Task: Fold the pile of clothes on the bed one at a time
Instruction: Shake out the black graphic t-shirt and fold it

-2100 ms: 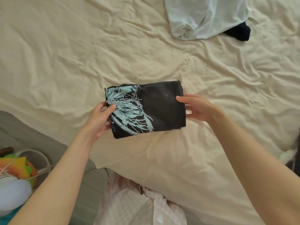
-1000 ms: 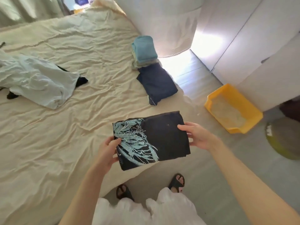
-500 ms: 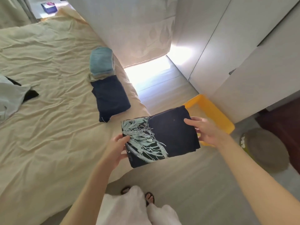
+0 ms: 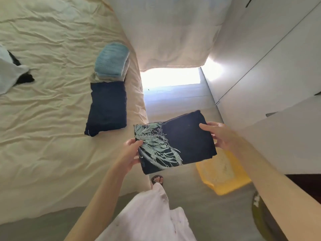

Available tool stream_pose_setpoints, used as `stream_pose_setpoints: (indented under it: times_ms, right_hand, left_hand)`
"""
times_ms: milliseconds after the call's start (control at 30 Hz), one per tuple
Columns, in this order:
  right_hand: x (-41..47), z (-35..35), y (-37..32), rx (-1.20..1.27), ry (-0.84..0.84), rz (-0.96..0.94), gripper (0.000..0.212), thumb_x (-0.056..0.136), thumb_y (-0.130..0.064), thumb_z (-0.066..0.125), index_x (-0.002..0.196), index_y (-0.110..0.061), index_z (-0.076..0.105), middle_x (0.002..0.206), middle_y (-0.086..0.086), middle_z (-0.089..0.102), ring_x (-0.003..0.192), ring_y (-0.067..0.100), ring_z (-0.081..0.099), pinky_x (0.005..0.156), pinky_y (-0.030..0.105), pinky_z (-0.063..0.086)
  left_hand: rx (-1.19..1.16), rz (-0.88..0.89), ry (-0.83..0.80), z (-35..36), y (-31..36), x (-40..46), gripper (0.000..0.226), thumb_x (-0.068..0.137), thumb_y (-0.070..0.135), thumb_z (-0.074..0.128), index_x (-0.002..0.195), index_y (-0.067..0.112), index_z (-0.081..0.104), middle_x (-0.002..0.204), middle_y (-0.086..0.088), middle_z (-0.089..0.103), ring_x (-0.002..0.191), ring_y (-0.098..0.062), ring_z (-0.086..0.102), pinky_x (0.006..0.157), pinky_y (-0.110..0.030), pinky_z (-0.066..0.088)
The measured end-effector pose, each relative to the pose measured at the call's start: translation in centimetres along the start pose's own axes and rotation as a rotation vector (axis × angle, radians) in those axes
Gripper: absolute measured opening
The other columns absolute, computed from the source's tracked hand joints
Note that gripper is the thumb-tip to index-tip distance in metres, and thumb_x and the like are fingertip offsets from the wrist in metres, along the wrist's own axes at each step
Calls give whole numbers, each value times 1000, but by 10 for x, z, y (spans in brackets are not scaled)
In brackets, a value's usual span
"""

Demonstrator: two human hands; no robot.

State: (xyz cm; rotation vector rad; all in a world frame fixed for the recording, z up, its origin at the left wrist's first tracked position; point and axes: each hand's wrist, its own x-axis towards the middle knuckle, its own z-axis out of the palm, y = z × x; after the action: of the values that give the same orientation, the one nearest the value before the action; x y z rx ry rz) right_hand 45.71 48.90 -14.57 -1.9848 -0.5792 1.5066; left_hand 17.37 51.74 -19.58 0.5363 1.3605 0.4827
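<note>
- far left edge: unfolded pale garment lies crumpled on the bed, with a black garment partly under it, poking out at its right side
- bed sheet is cream, heavily wrinkled; it fills the left half of the view
- near the bed's right edge: stack of folded clothes, light blue folded item on top, paler layers showing underneath
- just in front of that stack, touching or nearly so: folded navy garment, lying flat on the sheet
- left hand grips the left short edge of the folded black shirt, thumb on top over the print, fingers underneath
- the shirt is folded to a compact rectangle, pale teal feather-like print with some lettering on its left part, plain dark on the right
- the shirt is held in the air, off the bed, just past the bed's right edge and above the floor; tilted slightly, right end higher
- right hand holds the right short edge, thumb lying across the top, fingers below out of sight
- below the shirt: one sandalled foot on the floor, pale skirt-like fabric at bottom centre
- yellow tray on the floor, partly hidden behind the shirt and right forearm
- right side: white cupboard doors; bright light patch on the floor under a hanging curtain
- bottom right: round greenish item on the floor, cannot tell what it is
</note>
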Motion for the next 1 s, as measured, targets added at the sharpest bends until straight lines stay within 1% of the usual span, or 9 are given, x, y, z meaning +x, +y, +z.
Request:
stream_pose_setpoints:
  times_ms: [100, 233, 367, 467, 567, 767, 833, 900, 1000]
  right_hand:
    - [36, -19, -26, -87, -82, -12, 32, 85, -32, 68, 114, -20, 62, 108, -5, 69, 101, 18, 61, 72, 35, 50]
    - [78, -22, -64, -217, -272, -33, 24, 89, -25, 63, 112, -20, 64, 108, -4, 70, 102, 20, 63, 76, 34, 50]
    - [124, -6, -104, -342, -411, -94, 21, 91, -16, 58, 112, -17, 64, 109, -2, 69, 102, 20, 62, 74, 31, 48]
    - [164, 13, -137, -454, -474, -162, 23, 91, -16, 59, 113, -16, 65, 109, -1, 70, 104, 20, 62, 80, 34, 48]
    - [200, 42, -167, -532, -529, -198, 25, 89, -14, 59, 114, -15, 65, 109, 0, 70, 100, 19, 65, 78, 33, 49]
    - [251, 131, -208, -648, -667, -243, 18, 90, -8, 59, 106, -13, 64, 102, -1, 70, 100, 22, 64, 87, 40, 50]
    - [265, 165, -217, -667, -717, -251, 14, 90, -8, 59, 102, -14, 65, 98, -3, 72, 95, 18, 66, 83, 35, 51]
    - [280, 201, -225, -696, -755, -269, 13, 91, -9, 57, 99, -15, 66, 92, -5, 72, 85, 11, 68, 71, 26, 54]
    - [304, 253, -238, -697, -771, -314, 14, 91, -8, 57, 102, -11, 65, 90, 0, 70, 73, 6, 68, 60, 19, 52]
  left_hand:
    - [-30, -17, 61, 22, 6, 11, 19, 95, 14, 51, 113, 9, 47, 98, -11, 62, 86, -23, 60, 64, -33, 51]
    - [-118, -6, 174, 32, 16, 24, 5, 96, 13, 50, 92, 16, 53, 91, -7, 64, 81, -21, 62, 63, -32, 51]
    - [-256, 9, 325, 41, 17, 39, 9, 95, 14, 51, 103, 10, 55, 98, -11, 65, 88, -25, 63, 63, -33, 51]
    - [-418, 28, 427, 56, 17, 56, 11, 95, 10, 50, 105, 9, 55, 99, -11, 65, 85, -24, 63, 59, -31, 50]
    - [-528, 71, 516, 61, 22, 72, 13, 95, 10, 51, 107, 9, 55, 100, -12, 65, 85, -24, 63, 58, -30, 51]
    - [-649, 171, 737, 34, 36, 99, 5, 94, 12, 52, 95, 12, 57, 97, -9, 63, 84, -23, 63, 62, -31, 53]
    - [-640, 199, 821, 20, 42, 110, 7, 95, 14, 51, 102, 13, 53, 100, -7, 61, 87, -23, 63, 64, -32, 54]
    - [-636, 244, 907, 5, 48, 125, 4, 96, 16, 50, 99, 19, 50, 95, -3, 60, 83, -19, 62, 65, -33, 56]
    - [-609, 288, 993, -22, 61, 150, 7, 96, 19, 49, 91, 24, 48, 91, -3, 61, 84, -26, 63, 78, -47, 55]
